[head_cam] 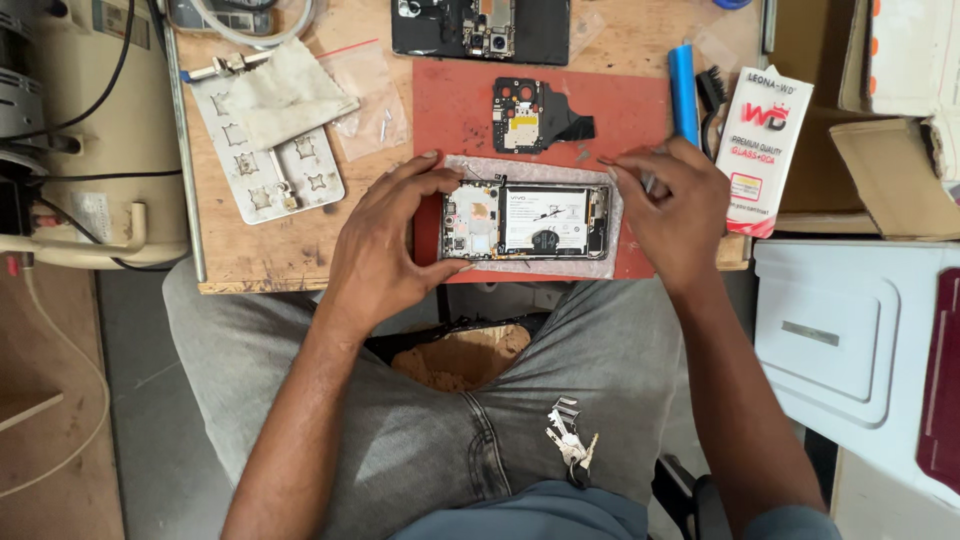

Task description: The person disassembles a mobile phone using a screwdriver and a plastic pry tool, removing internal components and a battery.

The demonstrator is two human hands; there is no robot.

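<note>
Sitting close to the tabletop (300,260), you have a bunch of keys (568,440) hanging at the waist of your grey trousers, nearest of all. Just beyond your knees, your left hand (385,250) curls around the left end of the opened phone (525,222), thumb under its near edge and fingers over its far edge, partly open and gripping the frame. Your right hand (675,215) sits at the phone's right end, fingers pinched together on something thin; you cannot tell what it is. The phone lies back-open on a sheet of bubble wrap (530,265), which rests on a red mat (450,110). Farther on the mat lies a small black circuit part (530,115). A blue tool (684,95) and a white packet (765,150) lie to the right, a metal fixture plate (265,165) to the left, and another dismantled phone (480,30) at the far edge.
</note>
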